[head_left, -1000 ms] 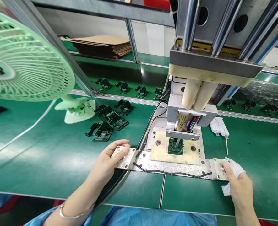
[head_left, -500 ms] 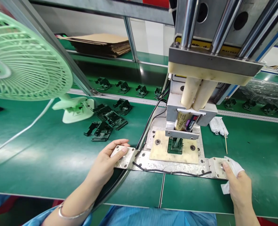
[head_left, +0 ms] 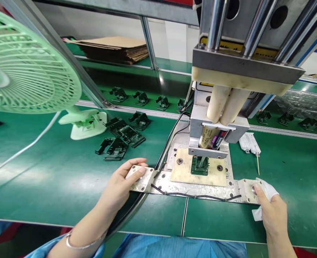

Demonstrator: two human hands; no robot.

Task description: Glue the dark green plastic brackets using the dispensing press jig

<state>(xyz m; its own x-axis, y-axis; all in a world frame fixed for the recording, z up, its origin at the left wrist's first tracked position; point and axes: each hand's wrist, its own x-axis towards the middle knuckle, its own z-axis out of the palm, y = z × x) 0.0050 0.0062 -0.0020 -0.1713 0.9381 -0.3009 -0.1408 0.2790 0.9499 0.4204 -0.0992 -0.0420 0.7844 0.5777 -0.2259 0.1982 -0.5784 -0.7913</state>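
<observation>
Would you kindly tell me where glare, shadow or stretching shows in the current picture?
Head view: pale glare on the green table, bright highlights along the metal rods; head view: a dark shadow on the table beside the left hand; head view: the fan, cut by the left edge, looks stretched; head view: the right hand appears fairly sharp.

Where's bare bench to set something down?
Best: bench between the fan cord and left hand; also right of the right hand. A smaller strip lies in front of the fixture. Crowded: black parts beyond the left hand; cables along the fixture's left.
</observation>
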